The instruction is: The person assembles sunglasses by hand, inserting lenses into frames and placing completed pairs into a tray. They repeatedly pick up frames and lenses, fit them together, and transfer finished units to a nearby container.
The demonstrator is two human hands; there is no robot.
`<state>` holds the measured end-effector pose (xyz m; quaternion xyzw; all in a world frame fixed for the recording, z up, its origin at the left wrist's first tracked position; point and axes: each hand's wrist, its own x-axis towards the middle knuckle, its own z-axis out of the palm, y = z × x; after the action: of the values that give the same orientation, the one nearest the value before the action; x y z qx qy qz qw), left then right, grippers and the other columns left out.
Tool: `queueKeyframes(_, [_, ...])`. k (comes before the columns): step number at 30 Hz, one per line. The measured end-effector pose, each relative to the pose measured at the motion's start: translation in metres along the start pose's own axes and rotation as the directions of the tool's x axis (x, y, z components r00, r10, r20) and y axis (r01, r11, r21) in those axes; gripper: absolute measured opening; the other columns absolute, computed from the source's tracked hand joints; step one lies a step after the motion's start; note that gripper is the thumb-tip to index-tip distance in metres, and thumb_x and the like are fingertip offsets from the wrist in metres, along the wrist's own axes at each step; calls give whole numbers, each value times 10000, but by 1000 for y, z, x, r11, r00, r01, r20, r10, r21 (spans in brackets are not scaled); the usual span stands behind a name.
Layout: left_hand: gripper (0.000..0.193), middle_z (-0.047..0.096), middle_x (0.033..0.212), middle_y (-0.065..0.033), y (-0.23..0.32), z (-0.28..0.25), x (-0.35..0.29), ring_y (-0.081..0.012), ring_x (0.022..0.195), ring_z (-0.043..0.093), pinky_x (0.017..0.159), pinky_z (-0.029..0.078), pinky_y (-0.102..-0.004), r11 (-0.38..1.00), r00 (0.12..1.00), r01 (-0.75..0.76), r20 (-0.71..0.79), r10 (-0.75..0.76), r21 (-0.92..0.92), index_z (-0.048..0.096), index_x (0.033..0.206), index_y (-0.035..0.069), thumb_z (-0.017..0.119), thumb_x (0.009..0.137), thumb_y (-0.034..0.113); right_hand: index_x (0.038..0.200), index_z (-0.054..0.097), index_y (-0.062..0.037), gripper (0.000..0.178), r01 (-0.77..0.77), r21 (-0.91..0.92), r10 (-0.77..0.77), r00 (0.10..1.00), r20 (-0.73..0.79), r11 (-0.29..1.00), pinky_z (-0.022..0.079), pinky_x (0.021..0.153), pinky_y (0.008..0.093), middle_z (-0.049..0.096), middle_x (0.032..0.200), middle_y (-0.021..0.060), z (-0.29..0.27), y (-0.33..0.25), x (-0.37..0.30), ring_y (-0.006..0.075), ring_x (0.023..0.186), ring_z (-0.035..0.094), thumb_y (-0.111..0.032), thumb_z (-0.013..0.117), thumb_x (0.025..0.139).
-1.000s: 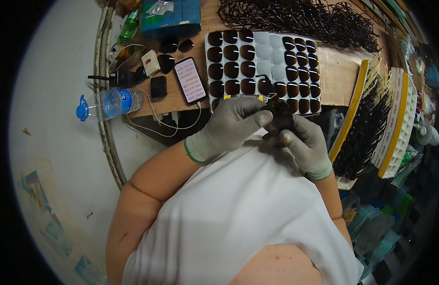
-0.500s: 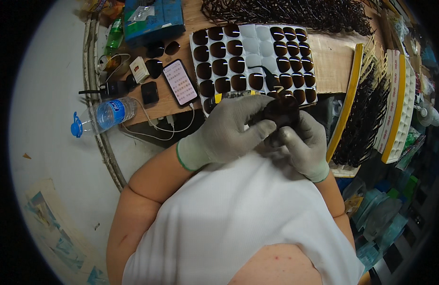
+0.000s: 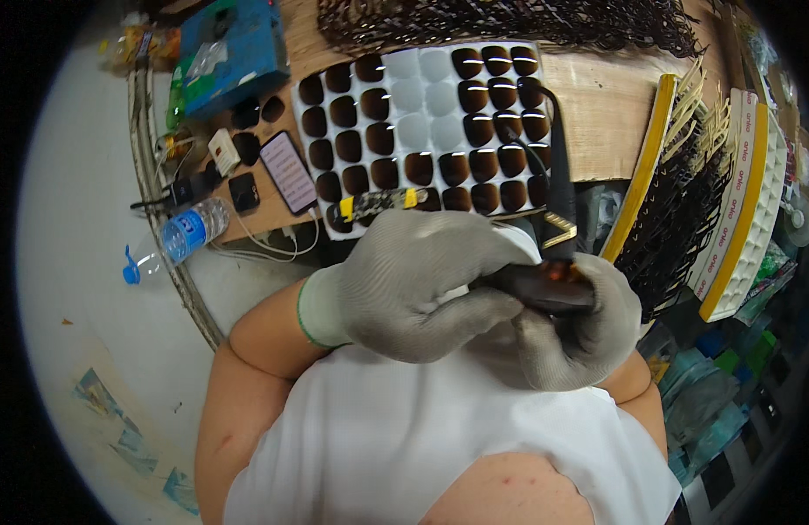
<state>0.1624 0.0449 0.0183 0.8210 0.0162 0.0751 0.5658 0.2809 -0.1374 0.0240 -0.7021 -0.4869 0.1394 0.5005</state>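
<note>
Both hands wear grey knit gloves and meet in front of my white shirt. Between them is a dark brown pair of sunglasses (image 3: 544,287). Its front lies lengthwise across my fingers, while one black temple arm with a gold trim piece (image 3: 559,229) sticks up away from me. My left hand (image 3: 422,284) pinches the left end between thumb and fingers. My right hand (image 3: 588,328) is curled round the right end. Just beyond is a white tray (image 3: 328,229) with rows of brown lenses and some pale pockets. The gloves hide part of the front.
A yellow-taped tool (image 3: 382,203) lies across the tray's near edge. Left of the tray are a phone (image 3: 289,172) on a cable, loose dark lenses, a blue box (image 3: 231,57) and a water bottle (image 3: 190,229). Dark frames heap behind; a rack of temple arms (image 3: 680,192) stands right.
The sunglasses and both hands look larger and nearer to my view. The temple arm, earlier slanting up to the left, now points almost straight away from me. The whole view has shifted slightly.
</note>
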Motion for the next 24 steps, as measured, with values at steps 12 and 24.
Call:
queueKeyframes(12, [361,628,1266,-142,-332,-127,81,-288,1184,614,997,539,-440,266,-58,655,-399,-915,-707,538,1344,16,549,1016,167,883,608,-35,109,-175,-710,486,834,262,682,489,770,527,650,832,206,-50,286,-6,419,835,626,-130,657,865])
queueKeyframes(24, [187,668,966,-81,-213,-143,25,-190,841,636,743,542,-344,820,386,367,-729,-565,-440,629,1080,15,699,938,116,871,684,-41,203,109,-527,179,867,466,843,530,764,441,660,866,133,87,168,16,337,843,641,-238,712,834])
